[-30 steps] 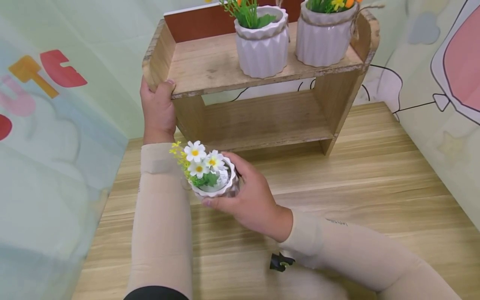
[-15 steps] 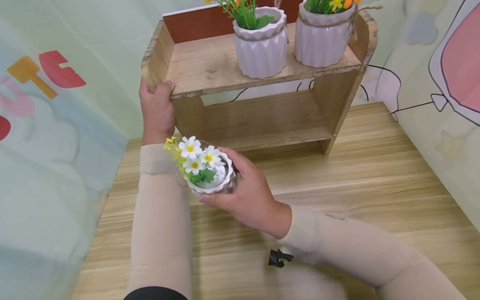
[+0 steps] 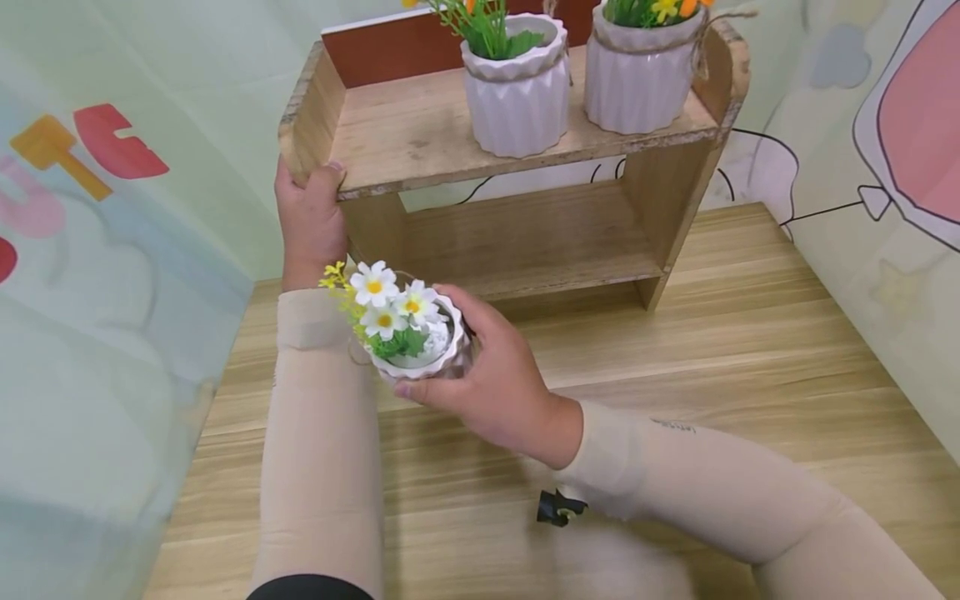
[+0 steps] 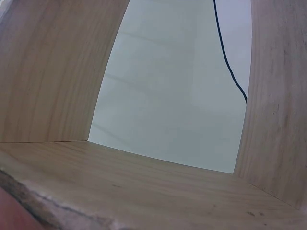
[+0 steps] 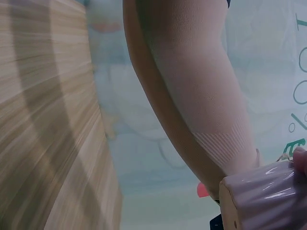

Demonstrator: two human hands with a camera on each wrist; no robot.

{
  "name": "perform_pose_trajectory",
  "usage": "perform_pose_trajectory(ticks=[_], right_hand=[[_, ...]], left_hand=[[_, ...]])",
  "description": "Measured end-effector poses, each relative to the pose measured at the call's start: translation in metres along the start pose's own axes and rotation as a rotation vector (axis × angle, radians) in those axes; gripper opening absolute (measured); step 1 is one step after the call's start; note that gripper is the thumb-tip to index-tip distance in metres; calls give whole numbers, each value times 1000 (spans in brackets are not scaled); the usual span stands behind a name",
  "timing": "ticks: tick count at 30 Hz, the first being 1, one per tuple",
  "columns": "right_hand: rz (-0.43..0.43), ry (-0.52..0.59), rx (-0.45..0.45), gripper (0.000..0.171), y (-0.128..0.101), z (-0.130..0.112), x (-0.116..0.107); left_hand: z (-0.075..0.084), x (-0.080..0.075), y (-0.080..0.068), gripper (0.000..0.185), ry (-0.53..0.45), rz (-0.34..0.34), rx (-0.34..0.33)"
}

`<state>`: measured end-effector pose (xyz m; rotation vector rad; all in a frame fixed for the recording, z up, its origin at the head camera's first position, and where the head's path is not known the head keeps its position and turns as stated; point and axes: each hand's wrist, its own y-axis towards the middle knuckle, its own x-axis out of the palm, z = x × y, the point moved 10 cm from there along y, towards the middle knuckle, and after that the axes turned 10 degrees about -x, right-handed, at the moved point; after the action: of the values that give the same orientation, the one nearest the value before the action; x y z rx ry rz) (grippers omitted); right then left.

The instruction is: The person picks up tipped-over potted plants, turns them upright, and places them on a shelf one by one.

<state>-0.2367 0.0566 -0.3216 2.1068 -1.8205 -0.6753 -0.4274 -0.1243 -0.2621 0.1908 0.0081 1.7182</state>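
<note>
My right hand [image 3: 498, 383] grips a white fluted flower pot [image 3: 457, 354] from its right side, thumb and fingers round the wall. Artificial white daisies [image 3: 382, 304] with yellow sprigs lean left out of it. In the right wrist view the pot [image 5: 268, 196] shows its side and base, held well off the table. At the upper left, my left hand [image 3: 311, 217] holds the left end of a two-tier wooden shelf [image 3: 405, 125], thumb on the top board's front corner. The left wrist view looks into the shelf's lower compartment [image 4: 120, 177], with a bit of the hand at the corner.
Two more white fluted pots, a middle one [image 3: 517, 104] and a right one [image 3: 641, 79], stand on the top board with twine round their necks. The shelf stands at the back of the wood-grain table [image 3: 720, 383]. Printed curtains [image 3: 150, 250] hang around it.
My right hand has moved slightly up and left with the flower pot, toward the shelf. The left hand keeps its hold on the shelf end.
</note>
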Motion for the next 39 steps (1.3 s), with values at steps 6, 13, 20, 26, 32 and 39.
perform_pose_trajectory(ticks=[6,13,20,26,32,39], right_hand=[[-7,7,0,90,3,-1,0],[-2,-1,-25,91,7,-7,-2],[15,23,-34,90,10,-10,-5],[29,84,-48,88,12,-12,-6],[28,81,-74,89,17,-17,-7],[25,61,-91,87,22,-24,-9]], left_hand=[[-1,-1,-1,65,-16,-6,-11],[-2,1,-1,66,-60,-9,-24],[-1,2,0,62,-53,1,-2],[0,3,1,63,-62,-10,9],[1,1,-1,62,-26,-17,-6],[-1,-1,3,63,-31,-19,-44]])
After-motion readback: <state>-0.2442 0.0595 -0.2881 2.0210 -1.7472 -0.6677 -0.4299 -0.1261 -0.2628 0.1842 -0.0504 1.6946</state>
